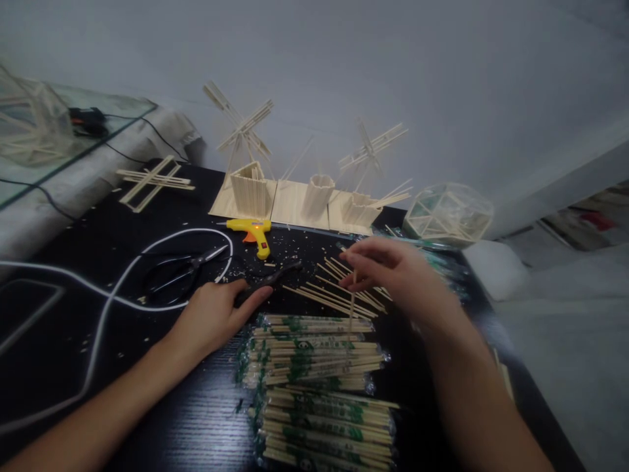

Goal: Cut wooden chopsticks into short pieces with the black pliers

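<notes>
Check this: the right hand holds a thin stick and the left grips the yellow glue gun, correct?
Not quite: in the head view, the left hand grips a dark tool, not the glue gun. The right hand does hold the stick.

Chopstick packets (329, 419), printed lettering (325, 345), too blurred

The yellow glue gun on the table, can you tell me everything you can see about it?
The yellow glue gun looks plastic, with an orange trigger, a small red switch on the handle and an orange light glowing on its body. It lies on its side on the black table, in front of the wooden bases, its narrow tip pointing left and its handle towards the person. The white cable loops near the tip; I can't tell if they touch. Neither hand touches it.
</notes>
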Tool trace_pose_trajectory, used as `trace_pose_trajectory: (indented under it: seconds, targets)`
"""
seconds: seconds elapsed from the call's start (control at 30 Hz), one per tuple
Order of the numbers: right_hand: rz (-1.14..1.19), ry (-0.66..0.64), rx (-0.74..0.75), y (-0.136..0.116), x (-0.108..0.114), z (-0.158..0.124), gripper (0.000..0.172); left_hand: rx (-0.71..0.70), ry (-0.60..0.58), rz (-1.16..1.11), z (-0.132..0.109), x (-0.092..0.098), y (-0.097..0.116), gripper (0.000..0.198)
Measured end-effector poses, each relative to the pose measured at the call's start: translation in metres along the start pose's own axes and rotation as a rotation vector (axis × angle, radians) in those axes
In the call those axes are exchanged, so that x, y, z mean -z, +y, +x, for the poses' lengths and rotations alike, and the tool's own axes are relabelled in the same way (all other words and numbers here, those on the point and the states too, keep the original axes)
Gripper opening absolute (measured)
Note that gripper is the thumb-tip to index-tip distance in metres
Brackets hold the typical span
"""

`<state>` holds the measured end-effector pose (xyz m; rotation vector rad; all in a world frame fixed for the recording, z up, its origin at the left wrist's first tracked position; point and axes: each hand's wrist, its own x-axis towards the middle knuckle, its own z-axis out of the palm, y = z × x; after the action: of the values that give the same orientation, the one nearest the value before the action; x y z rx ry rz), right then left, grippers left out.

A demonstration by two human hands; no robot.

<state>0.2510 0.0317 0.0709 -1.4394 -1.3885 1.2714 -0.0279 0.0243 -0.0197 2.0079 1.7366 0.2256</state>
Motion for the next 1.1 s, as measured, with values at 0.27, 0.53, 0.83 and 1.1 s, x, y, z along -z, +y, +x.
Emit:
trace_pose_trajectory:
  seconds: [0.27,0.53,0.83,1.1]
  targets:
    - [-0.185,0.547,0.377,-0.017,0.024,-0.019,0.008,-0.008,0.031,-0.073,0.003,-0.003,-0.006,0.061]
    - [-0.741,0.239,0.253,0.002,-0.004,-0.018,0.009,-0.046,0.048,-0.079,0.003,-0.005,-0.007,0.059]
    - [-0.436,-0.035,-0.013,0.042,-0.037,0.017,0.008,-0.051,0.041,-0.051,0.002,-0.004,-0.002,0.056]
    - [0.04,-0.072,-0.236,0.057,-0.038,0.035,0.016,-0.054,0.042,-0.022,0.0,-0.005,0.001,0.056]
